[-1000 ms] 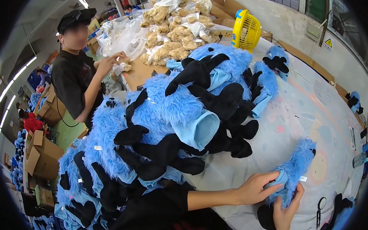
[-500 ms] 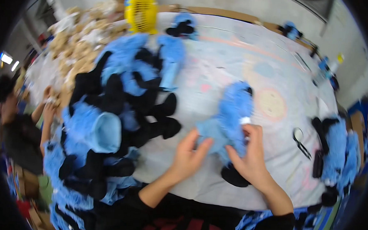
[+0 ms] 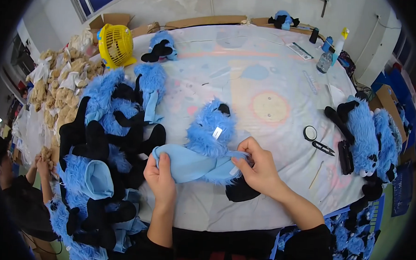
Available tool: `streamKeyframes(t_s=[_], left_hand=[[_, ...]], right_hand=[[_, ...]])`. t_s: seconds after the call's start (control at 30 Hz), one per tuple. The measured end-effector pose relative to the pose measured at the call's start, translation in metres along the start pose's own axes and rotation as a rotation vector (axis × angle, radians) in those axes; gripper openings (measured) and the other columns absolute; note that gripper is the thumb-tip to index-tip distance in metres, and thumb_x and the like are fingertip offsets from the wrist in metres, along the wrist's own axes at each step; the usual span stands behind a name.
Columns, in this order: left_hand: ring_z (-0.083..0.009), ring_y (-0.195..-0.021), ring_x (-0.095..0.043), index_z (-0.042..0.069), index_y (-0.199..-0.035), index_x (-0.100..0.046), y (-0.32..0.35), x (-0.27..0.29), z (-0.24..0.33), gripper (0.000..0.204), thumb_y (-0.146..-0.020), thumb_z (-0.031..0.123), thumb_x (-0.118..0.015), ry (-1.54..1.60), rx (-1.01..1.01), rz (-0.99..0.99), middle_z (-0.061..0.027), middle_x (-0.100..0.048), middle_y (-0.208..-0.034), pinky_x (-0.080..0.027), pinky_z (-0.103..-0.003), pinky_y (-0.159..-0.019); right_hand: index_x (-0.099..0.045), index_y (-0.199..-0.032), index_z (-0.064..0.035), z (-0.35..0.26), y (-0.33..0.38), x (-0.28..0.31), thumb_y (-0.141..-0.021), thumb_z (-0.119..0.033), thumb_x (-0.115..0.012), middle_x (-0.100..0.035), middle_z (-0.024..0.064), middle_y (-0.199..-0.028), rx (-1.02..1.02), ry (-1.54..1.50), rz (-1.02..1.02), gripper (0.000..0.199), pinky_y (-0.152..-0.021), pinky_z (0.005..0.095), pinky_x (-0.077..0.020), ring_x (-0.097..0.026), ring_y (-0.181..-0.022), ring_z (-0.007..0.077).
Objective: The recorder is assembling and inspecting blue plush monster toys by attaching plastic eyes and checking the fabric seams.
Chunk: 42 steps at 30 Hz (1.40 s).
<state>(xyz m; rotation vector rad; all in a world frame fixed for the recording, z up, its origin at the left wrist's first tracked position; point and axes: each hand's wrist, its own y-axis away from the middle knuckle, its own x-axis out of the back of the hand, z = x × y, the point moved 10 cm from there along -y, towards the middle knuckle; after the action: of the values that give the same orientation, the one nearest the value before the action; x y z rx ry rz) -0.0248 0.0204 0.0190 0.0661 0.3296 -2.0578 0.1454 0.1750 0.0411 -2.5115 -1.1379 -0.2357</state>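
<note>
A blue furry plush toy (image 3: pixel 211 130) with a smooth light blue cloth part (image 3: pixel 188 164), black foot (image 3: pixel 242 191) and small white tag (image 3: pixel 217 132) lies before me on the table. My left hand (image 3: pixel 161 174) pinches the cloth's left end between thumb and fingers. At the other end, my right hand (image 3: pixel 258 167) grips the edge of the toy's fabric, and the cloth is stretched between both hands. Beside my left hand is a heap of similar blue and black plush pieces (image 3: pixel 93 146); one has a round, light blue cloth opening.
On the right lie a tape roll (image 3: pixel 310 133), black thread snips (image 3: pixel 323 148), a black case (image 3: pixel 345 157) and more blue plush pieces (image 3: pixel 363 134). A yellow fan (image 3: pixel 115 46) and tan plush pile (image 3: pixel 61 84) stand far left; another person (image 3: pixel 24 201) works there. Bottles (image 3: pixel 325 61) stand far right.
My hands have moved apart, drawing the light blue cloth out sideways between them. The plush toy has turned and now shows its white tag. The head view has shifted.
</note>
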Motion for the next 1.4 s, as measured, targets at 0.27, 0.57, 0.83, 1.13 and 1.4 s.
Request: streamKeyframes(t_s=[0.27, 0.57, 0.83, 1.13, 1.4], left_hand=[[-0.0170, -0.058, -0.042, 0.002, -0.088, -0.057, 0.073, -0.064, 0.070, 0.014, -0.075, 0.007, -0.061, -0.758, -0.772, -0.261, -0.0040, -0.051, -0.071, -0.035, -0.027, -0.054], [-0.0154, -0.066, -0.051, 0.003, -0.106, -0.058, 0.161, -0.110, 0.059, 0.034, -0.073, 0.007, -0.062, -0.697, -0.928, -0.703, -0.0047, -0.055, -0.080, -0.042, -0.020, -0.054], [-0.0214, -0.075, -0.054, -0.001, -0.087, -0.059, 0.060, -0.067, 0.056, 0.019, -0.071, -0.011, -0.057, -0.564, -0.397, -0.315, -0.0108, -0.059, -0.088, -0.044, -0.028, -0.069], [-0.0236, -0.077, -0.058, 0.001, -0.087, -0.059, 0.072, -0.069, 0.059, 0.025, -0.065, -0.011, -0.062, -0.610, -0.664, -0.186, -0.0107, -0.059, -0.090, -0.049, -0.029, -0.069], [-0.0248, -0.075, -0.057, 0.001, -0.086, -0.061, 0.118, -0.089, 0.060, 0.026, -0.063, -0.009, -0.064, -0.434, -0.703, -0.413, -0.0098, -0.058, -0.090, -0.050, -0.031, -0.067]], right_hand=[[-0.046, -0.093, -0.0057, 0.023, 0.008, -0.023, -0.082, -0.003, -0.054, -0.048, 0.0001, -0.064, -0.153, -0.133, 0.019, 0.014, -0.047, 0.0227, -0.0331, -0.039, -0.050, 0.0095], [-0.045, -0.097, -0.0065, 0.057, 0.011, -0.021, -0.087, -0.003, -0.049, -0.045, -0.0025, -0.062, -0.227, -0.627, 0.139, 0.011, -0.045, 0.0190, -0.0296, -0.037, -0.049, 0.0049], [-0.043, -0.098, -0.0060, 0.059, 0.013, -0.024, -0.088, -0.002, -0.047, -0.047, -0.0017, -0.064, -0.199, -0.484, 0.144, 0.011, -0.045, 0.0168, -0.0294, -0.039, -0.051, 0.0034], [-0.039, -0.104, -0.0052, 0.060, 0.014, -0.030, -0.090, -0.005, -0.048, -0.057, 0.0035, -0.079, -0.257, -0.556, 0.070, 0.016, -0.050, 0.0156, -0.0400, -0.051, -0.059, 0.0035], [-0.044, -0.103, -0.0047, 0.068, 0.010, -0.023, -0.090, -0.005, -0.046, -0.057, 0.0032, -0.075, -0.303, -0.891, 0.260, 0.013, -0.047, 0.0162, -0.0362, -0.047, -0.055, 0.0026]])
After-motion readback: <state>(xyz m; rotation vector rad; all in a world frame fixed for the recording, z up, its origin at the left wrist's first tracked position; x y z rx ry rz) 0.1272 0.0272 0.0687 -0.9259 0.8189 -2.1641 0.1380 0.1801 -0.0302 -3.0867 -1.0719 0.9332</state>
